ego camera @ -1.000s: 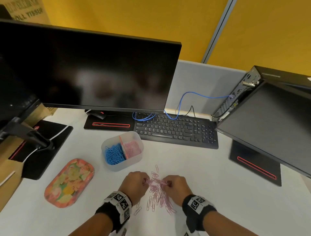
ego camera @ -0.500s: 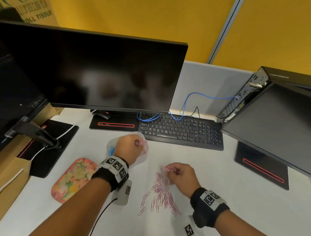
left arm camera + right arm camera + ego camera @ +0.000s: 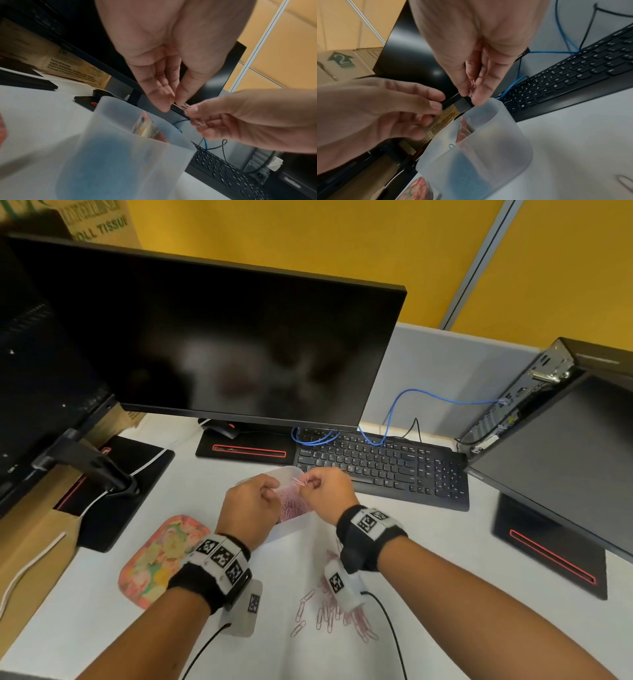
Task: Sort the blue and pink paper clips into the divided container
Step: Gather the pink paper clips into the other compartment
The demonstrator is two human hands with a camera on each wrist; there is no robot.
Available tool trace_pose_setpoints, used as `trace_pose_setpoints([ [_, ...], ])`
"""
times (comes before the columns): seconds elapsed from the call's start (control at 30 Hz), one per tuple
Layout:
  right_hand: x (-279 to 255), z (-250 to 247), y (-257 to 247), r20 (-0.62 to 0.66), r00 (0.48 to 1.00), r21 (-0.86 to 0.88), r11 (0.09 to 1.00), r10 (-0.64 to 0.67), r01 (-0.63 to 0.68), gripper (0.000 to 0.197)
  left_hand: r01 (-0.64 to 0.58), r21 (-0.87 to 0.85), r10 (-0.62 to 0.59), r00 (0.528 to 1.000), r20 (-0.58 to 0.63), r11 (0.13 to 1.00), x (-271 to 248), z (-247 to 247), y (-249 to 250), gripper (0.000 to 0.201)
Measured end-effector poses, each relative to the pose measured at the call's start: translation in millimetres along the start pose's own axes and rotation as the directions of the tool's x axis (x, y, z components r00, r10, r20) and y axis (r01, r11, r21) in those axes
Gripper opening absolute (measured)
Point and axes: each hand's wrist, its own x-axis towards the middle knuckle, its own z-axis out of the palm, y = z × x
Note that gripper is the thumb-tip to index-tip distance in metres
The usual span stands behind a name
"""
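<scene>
A translucent divided container [image 3: 291, 471] stands in front of the keyboard with both hands over it. Pink clips [image 3: 291, 505] fill its right half. Blue clips [image 3: 106, 162] show through the wall of the other half. My right hand [image 3: 310, 482] pinches a few pink clips [image 3: 300, 481] above the pink side, which the right wrist view shows between thumb and finger [image 3: 471, 93]. My left hand [image 3: 272, 491] has thumb and fingertips pressed together [image 3: 173, 103] beside those clips. I cannot tell whether it holds one. A loose pile of pink clips [image 3: 329, 611] lies near my right wrist.
A flowered tray [image 3: 161, 559] lies left of the container. Just behind the container are a black keyboard [image 3: 380, 467] and a wide monitor [image 3: 205, 337]. Another screen and its base [image 3: 548, 546] stand at the right, a monitor stand [image 3: 113, 481] at the left.
First my left hand, then my right hand, rose from the clip pile to the container. The right hand carried pink clips there. The left hand now sits a little nearer me.
</scene>
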Motion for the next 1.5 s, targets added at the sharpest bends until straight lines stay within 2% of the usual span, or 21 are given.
trace_pose_setpoints([
  [0.07,5.1,3.2,-2.8,0.025,1.0,-0.021,1.0,0.0,0.001,0.021,-0.035,0.006,0.035,0.999,0.024,0.999,-13.3,-1.0,-4.1,0.018],
  [0.13,5.5,1.4,2.2,0.037,0.999,-0.022,1.0,-0.006,0.006,0.026,-0.074,0.018,0.072,0.991,0.111,0.997,-29.0,1.6,-7.4,0.017],
  [0.23,-2.6,-12.4,30.7,-0.084,0.996,0.012,1.0,0.012,-0.011,0.027,-0.134,0.028,0.122,0.959,0.257,0.991,-51.2,11.8,-19.2,0.019],
  [0.27,-8.5,-19.0,44.6,-0.097,0.995,-0.053,0.998,0.028,-0.034,0.029,-0.156,0.048,0.134,0.939,0.317,0.987,-57.5,16.8,-23.8,0.022],
  [0.3,-17.5,-24.2,58.7,-0.066,0.997,-0.17,0.984,0.049,-0.06,0.032,-0.181,0.088,0.134,0.913,0.386,0.98,-62.9,22.3,-28.0,0.027],
  [0.37,-39.9,-29.5,87.2,0.097,0.986,-0.386,0.918,0.133,-0.086,0.044,-0.224,0.162,0.113,0.853,0.509,0.961,-71.6,35.3,-33.8,0.043],
  [0.4,-52.9,-28.9,97.6,0.195,0.966,-0.444,0.893,0.172,-0.069,0.051,-0.241,0.187,0.099,0.825,0.557,0.952,-75.0,41.8,-35.1,0.05],
  [0.47,-74.2,-21.0,115.2,0.349,0.928,-0.5,0.864,0.133,0.064,0.06,-0.289,0.223,0.088,0.771,0.631,0.931,-79.3,53.1,-34.9,0.061],
  [0.57,-99.2,-7.8,129.9,0.493,0.87,-0.48,0.835,0.002,0.269,0.067,-0.378,0.244,0.121,0.724,0.679,0.893,-83.0,66.8,-36.8,0.068],
  [0.63,-114.0,-6.0,136.7,0.566,0.824,-0.449,0.824,-0.038,0.347,0.064,-0.427,0.239,0.163,0.713,0.682,0.872,-86.3,72.3,-41.1,0.07],
  [0.7,-129.0,-8.6,143.4,0.611,0.79,-0.416,0.827,-0.055,0.379,0.063,-0.476,0.227,0.191,0.678,0.71,0.849,-92.1,74.0,-45.7,0.072],
  [0.73,-136.2,-12.2,145.5,0.613,0.787,-0.385,0.847,-0.062,0.367,0.064,-0.499,0.21,0.205,0.652,0.73,0.841,-95.9,74.0,-48.6,0.073],
  [0.8,-148.9,-22.9,148.0,0.555,0.828,-0.337,0.888,-0.08,0.312,0.066,-0.509,0.178,0.214,0.619,0.756,0.842,-103.8,70.4,-53.8,0.076],
  [0.93,-171.6,-48.0,159.4,0.399,0.917,-0.452,0.872,0.009,0.187,0.067,-0.456,0.238,0.136,0.647,0.75,0.857,-113.3,55.9,-66.7,0.084],
  [1.07,-187.6,-52.5,172.1,0.392,0.907,-0.481,0.874,0.154,0.06,0.065,-0.35,0.228,0.07,0.665,0.743,0.909,-115.5,54.9,-68.5,0.066],
  [1.17,-183.0,-44.2,173.1,0.387,0.907,-0.41,0.912,0.164,0.01,0.063,-0.315,0.192,0.086,0.691,0.717,0.93,-114.5,63.8,-62.7,0.046],
  [1.27,-169.0,-31.2,167.8,0.399,0.905,-0.39,0.921,0.149,0.02,0.066,-0.321,0.201,0.092,0.705,0.703,0.926,-112.2,76.9,-53.0,0.04],
  [1.33,-159.0,-22.4,160.1,0.412,0.9,-0.402,0.915,0.142,0.04,0.069,-0.309,0.204,0.08,0.705,0.705,0.929,-111.9,83.3,-46.6,0.05],
  [1.4,-150.5,-15.3,152.2,0.433,0.892,-0.4,0.915,0.133,0.058,0.071,-0.314,0.205,0.072,0.685,0.725,0.927,-112.9,87.7,-42.2,0.069],
  [1.47,-144.4,-9.3,146.4,0.45,0.886,-0.397,0.914,0.111,0.087,0.066,-0.33,0.229,0.053,0.665,0.745,0.916,-114.9,92.3,-39.9,0.088],
  [1.5,-141.9,-6.4,144.5,0.455,0.886,-0.395,0.913,0.094,0.106,0.059,-0.343,0.243,0.055,0.671,0.74,0.907,-115.5,95.0,-39.3,0.088],
])
